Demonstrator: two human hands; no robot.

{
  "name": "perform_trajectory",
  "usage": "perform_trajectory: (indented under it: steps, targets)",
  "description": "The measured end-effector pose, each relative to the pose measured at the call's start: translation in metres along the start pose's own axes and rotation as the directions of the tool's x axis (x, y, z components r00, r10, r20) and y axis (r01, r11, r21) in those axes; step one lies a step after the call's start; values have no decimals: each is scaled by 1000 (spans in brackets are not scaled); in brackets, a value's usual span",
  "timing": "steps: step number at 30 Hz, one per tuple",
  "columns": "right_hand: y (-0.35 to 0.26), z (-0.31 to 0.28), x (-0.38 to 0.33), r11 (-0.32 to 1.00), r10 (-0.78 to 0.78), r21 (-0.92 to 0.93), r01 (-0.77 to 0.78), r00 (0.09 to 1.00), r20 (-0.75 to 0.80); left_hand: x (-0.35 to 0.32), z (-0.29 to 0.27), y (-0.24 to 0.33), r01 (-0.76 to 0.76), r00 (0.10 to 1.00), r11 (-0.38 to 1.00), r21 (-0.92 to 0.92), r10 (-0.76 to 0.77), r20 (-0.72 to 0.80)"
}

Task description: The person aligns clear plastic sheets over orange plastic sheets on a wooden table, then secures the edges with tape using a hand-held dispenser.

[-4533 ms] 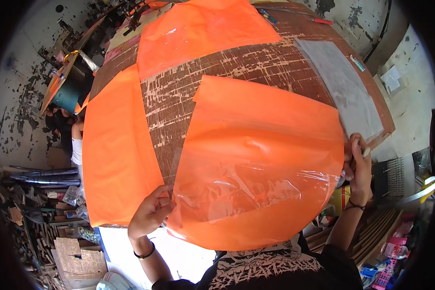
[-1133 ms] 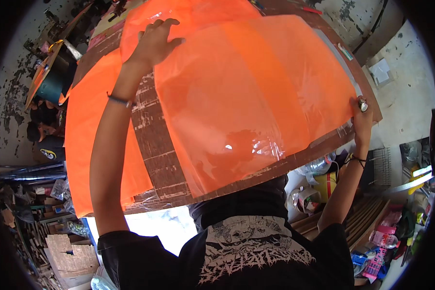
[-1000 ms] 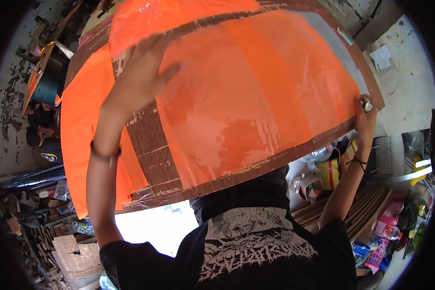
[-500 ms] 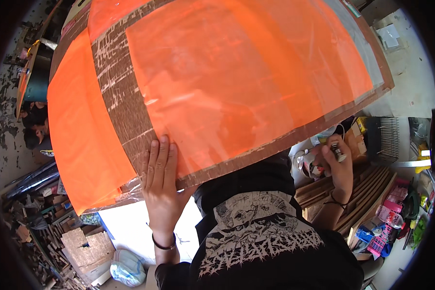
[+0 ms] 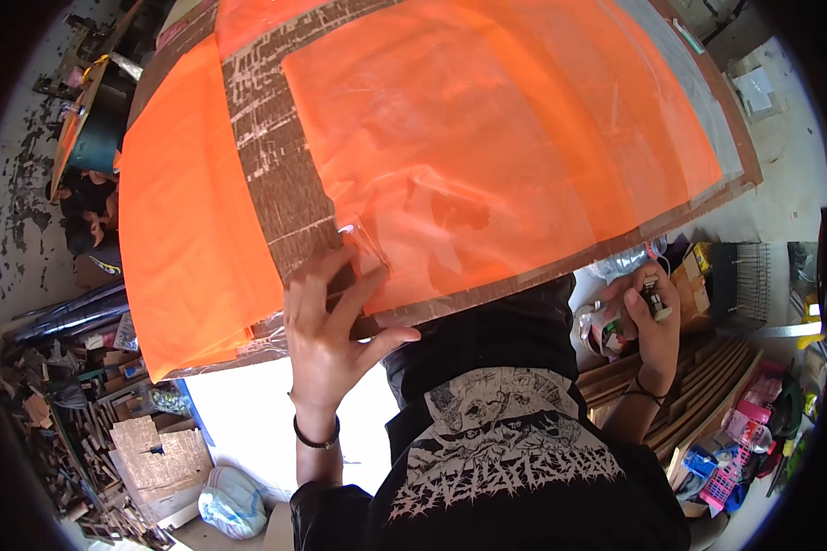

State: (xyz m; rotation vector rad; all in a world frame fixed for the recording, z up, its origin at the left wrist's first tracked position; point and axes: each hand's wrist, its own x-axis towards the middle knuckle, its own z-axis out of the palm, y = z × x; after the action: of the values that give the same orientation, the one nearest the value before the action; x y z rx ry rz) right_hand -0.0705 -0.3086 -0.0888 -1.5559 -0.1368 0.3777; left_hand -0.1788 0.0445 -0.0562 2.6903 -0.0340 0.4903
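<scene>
A large brown board (image 5: pixel 285 184) lies before me, bearing bright orange sheets (image 5: pixel 193 211) with clear plastic over them. Through the bigger orange sheet (image 5: pixel 524 138) run soft creases, bunched near its lower left corner. My left hand (image 5: pixel 331 321) is over the board's near edge, its fingers bent and spread. Its fingertips touch the corner of the bigger sheet, where the plastic is wrinkled. Off the board to the right, my right hand (image 5: pixel 648 317) is closed round a small dark and pale object (image 5: pixel 655 301), whose kind I cannot make out.
Wooden strips (image 5: pixel 708 376) lie below my right hand, beside pink baskets (image 5: pixel 726 482) and bottles. Wood scraps (image 5: pixel 55 441), a cut wooden piece (image 5: pixel 165 459) and a tied plastic bag (image 5: pixel 232 503) fill the lower left. Another person (image 5: pixel 92 211) is at the far left.
My left hand has lifted from lying flat, its fingers now bent at the sheet's corner, which has wrinkled. The view has shifted slightly. My right hand still grips the small object.
</scene>
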Motion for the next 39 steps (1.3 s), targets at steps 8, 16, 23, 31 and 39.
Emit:
perform_trajectory:
  steps: [8,16,23,31,39]
  targets:
    - [1,4,2,1000,-24,-2,24,999,-45,62,-2,-29,426,904,901,81,-427,-9]
    - [16,-11,4,997,3,73,3,997,-74,76,11,-39,462,882,883,-86,-467,-56]
    - [19,-18,16,999,20,35,-19,999,-45,92,16,-14,522,851,853,-1,-521,-58]
    - [22,-5,25,995,-14,100,20,998,-53,100,23,-18,543,833,840,14,-537,-135]
    - [20,-5,26,998,21,61,-18,999,-47,101,22,-17,235,856,603,-762,-499,-131]
